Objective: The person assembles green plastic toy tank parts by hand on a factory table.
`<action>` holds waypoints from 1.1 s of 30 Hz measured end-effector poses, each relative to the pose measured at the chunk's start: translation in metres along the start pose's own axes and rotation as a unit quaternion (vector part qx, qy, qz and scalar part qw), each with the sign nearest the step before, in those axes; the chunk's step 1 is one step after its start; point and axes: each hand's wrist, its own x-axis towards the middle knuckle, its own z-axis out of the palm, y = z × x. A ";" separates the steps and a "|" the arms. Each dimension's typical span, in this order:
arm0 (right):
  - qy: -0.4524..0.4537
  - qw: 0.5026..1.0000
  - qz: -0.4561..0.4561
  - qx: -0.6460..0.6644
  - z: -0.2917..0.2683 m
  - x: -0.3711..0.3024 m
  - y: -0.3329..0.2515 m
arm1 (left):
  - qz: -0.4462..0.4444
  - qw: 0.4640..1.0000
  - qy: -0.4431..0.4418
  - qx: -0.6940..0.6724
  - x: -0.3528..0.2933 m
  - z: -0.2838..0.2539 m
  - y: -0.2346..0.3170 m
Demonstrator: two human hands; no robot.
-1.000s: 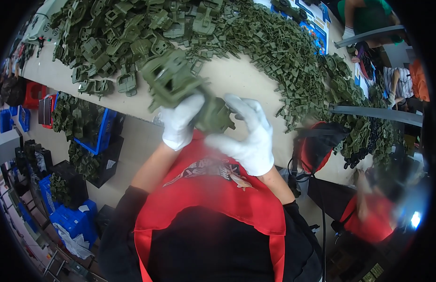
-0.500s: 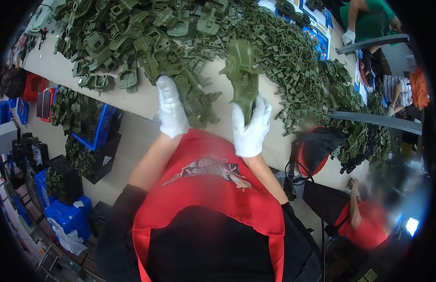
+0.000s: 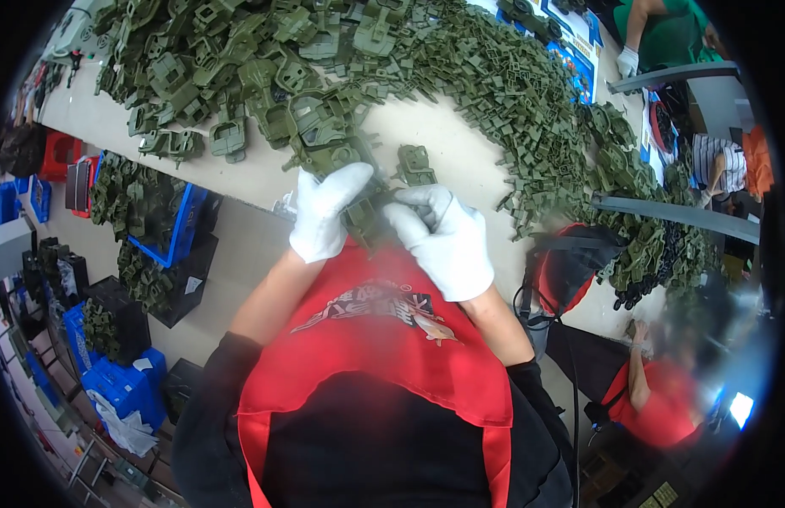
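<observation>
Both my hands wear white gloves and meet just above my red apron. My left hand [image 3: 322, 212] and my right hand [image 3: 443, 237] are closed together around a dark green plastic moulded part [image 3: 365, 218] held at the near edge of the table [image 3: 460, 165]. Most of that part is hidden between the gloves. Just beyond my fingers lie more green moulded parts [image 3: 325, 127], and a small green piece [image 3: 416, 162] sits right above my right hand.
A large heap of small green plastic pieces [image 3: 528, 93] covers the table's far right. Blue crates [image 3: 126, 385] with green parts stand on the floor to my left. A person in red [image 3: 663, 406] sits at lower right, another in green [image 3: 663, 25] at top right.
My hands were apart on the table, the right one holding a long green part upright. They have drawn back toward my chest and come together around one green part.
</observation>
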 end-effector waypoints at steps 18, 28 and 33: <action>0.062 0.978 -0.170 -0.100 0.005 -0.006 0.004 | -0.013 0.999 0.007 0.036 -0.025 0.013 0.006; -0.208 0.938 0.184 0.207 -0.024 0.045 0.037 | -0.081 0.996 0.030 -0.036 0.006 -0.006 -0.007; 0.064 0.950 0.022 -0.305 0.029 0.054 0.181 | -0.075 0.996 0.010 -0.048 0.009 -0.016 -0.007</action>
